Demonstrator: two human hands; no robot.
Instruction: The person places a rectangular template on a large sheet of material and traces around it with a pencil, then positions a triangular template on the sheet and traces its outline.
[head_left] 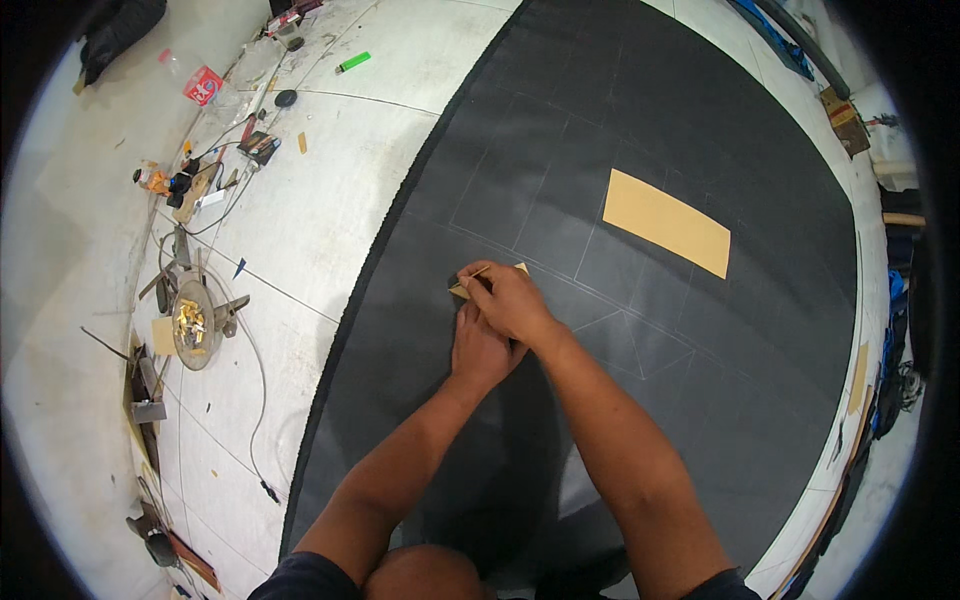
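Note:
A large sheet of black fabric with thin pale lines drawn on it lies under both my hands. My right hand is closed in a pinch round a thin, pencil-like stick. Beneath its fingers, a small tan card piece shows only at its edges; the rest is covered. My left hand rests low on the fabric against the card, its visible fingers stretched forward and the others hidden behind my right hand. Farther right, a larger tan rectangular card lies flat on the fabric.
On the pale tiled floor at left stand a round metal dish with small bits in it and a trailing cable. A green lighter and a plastic bottle lie farther back. Dark and blue cloth lines the right side.

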